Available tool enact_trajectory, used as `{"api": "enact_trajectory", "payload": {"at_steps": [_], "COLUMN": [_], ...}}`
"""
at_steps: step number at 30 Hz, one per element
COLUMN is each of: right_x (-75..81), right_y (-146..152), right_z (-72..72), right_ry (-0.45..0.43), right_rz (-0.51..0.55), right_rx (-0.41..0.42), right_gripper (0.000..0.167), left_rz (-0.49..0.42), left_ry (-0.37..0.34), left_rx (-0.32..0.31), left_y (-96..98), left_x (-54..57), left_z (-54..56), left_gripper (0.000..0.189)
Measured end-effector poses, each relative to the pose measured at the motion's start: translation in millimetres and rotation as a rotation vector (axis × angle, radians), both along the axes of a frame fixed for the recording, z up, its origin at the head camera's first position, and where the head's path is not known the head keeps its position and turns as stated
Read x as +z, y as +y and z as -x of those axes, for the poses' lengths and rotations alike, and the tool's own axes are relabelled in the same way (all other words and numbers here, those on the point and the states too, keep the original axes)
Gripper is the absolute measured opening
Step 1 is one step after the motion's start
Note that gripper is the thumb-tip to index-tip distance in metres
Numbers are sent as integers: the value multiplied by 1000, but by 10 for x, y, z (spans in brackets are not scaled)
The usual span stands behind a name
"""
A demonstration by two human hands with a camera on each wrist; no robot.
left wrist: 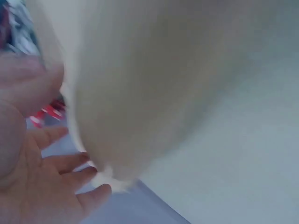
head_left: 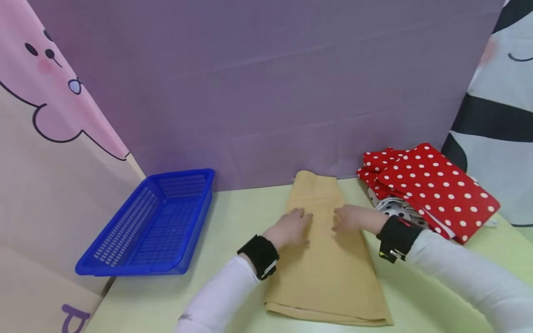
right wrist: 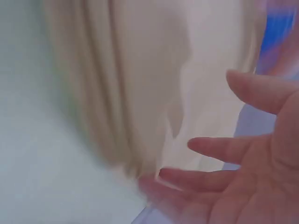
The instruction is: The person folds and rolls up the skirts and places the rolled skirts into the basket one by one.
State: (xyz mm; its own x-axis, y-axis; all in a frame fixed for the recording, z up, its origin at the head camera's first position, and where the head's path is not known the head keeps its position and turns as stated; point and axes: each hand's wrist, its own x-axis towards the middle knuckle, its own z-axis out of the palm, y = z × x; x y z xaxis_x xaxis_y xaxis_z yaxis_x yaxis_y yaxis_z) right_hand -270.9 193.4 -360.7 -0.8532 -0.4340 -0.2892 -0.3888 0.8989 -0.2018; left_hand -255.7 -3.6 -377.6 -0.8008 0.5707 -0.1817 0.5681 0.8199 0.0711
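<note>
Tan cloth (head_left: 322, 273) lies lengthwise on the pale green table (head_left: 239, 208), narrow end far off against the purple backdrop (head_left: 266, 92), wider end toward the person. More than one layer shows along the near edge; surface mostly smooth.

Left hand (head_left: 291, 228) over the cloth's left side, about midway along. Fingers spread and loose, grasping nothing; tips seem to meet the cloth, though blur in the left wrist view leaves firm contact unclear.

Right hand (head_left: 353, 218) opposite, coming in over the right side. Also released: fingers loosely extended, thumb apart from them. Lower fingertips at the cloth's edge in the right wrist view; whether they press, I cannot tell. A strip of tan cloth shows between the two hands.

Black band on each wrist, white sleeves behind.

Off to the left, well apart from the cloth, a blue basket (head_left: 132, 269), mesh-sided. To the right, beyond the right hand, a folded red cloth (head_left: 437, 185) with white dots, lying over a grey cloth (head_left: 401, 209) with dark spots.
</note>
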Motion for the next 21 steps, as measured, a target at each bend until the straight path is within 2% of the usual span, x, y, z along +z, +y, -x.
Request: {"api": "enact_trajectory", "payload": {"at_steps": [3,6,9,13,18,21], "right_x": [-60,-126,-179,-207,-172,-173], "right_y": [-120,-166,-163,-138,-112,-101], "right_z": [-208,-292,-293,-236,-172,-166], "right_ry": [-26,-67,-86,-66,-33,25], "right_rz": [-12,-25,-40,-88,-76,-62], "right_rx": [49,46,24,34,73,107], "right_gripper": [49,66,87,90,82,73], "left_rz": [36,68,85,91,142,202], "left_ry": [-35,-71,-109,-148,-74,-19], "left_rx": [38,46,85,156,206,244], "left_y": [-69,-94,-98,-87,-34,12], "left_x": [-53,-112,-133,-132,-134,-129], "left_z": [117,172,178,150,88,46], "left_gripper": [88,93,93,94,97,100]}}
